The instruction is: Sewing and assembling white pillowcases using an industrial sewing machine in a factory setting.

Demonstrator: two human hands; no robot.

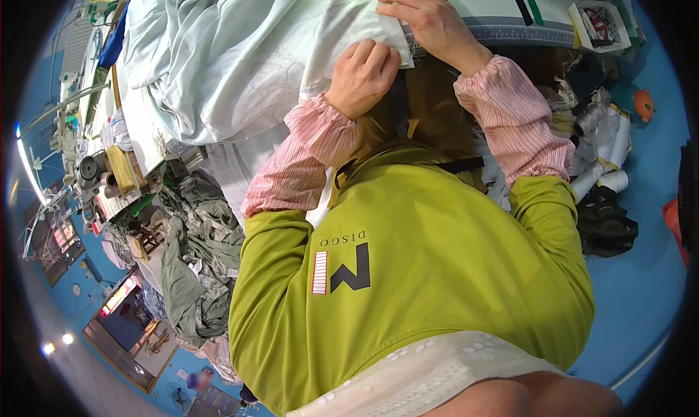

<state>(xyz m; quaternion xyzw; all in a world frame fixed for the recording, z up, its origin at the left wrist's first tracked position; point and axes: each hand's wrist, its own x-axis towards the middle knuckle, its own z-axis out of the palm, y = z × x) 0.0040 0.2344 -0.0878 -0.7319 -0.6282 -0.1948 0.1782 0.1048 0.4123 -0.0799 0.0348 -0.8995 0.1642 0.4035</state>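
A large piece of pale white cloth (218, 60) lies in folds over the work table, its straight edge running beneath both of my hands. My left hand (366, 75) is closed at the near corner of this cloth, its fingers curled down and gripping the edge. Farther off and to the right, my right hand (437, 25) rests with fingers stretched out over the same edge; its fingertips touch the cloth or the table, and part of the thumb side is hidden. Pink striped sleeve covers (520, 118) reach from my wrists to my elbows.
A grey ruler strip (520, 36) runs along the table's front edge. At the right end stands a white box (599, 25) of small items. Thread cones (615, 148) and a black bag (606, 220) lie at right. Green striped garments (196, 249) are heaped at left.
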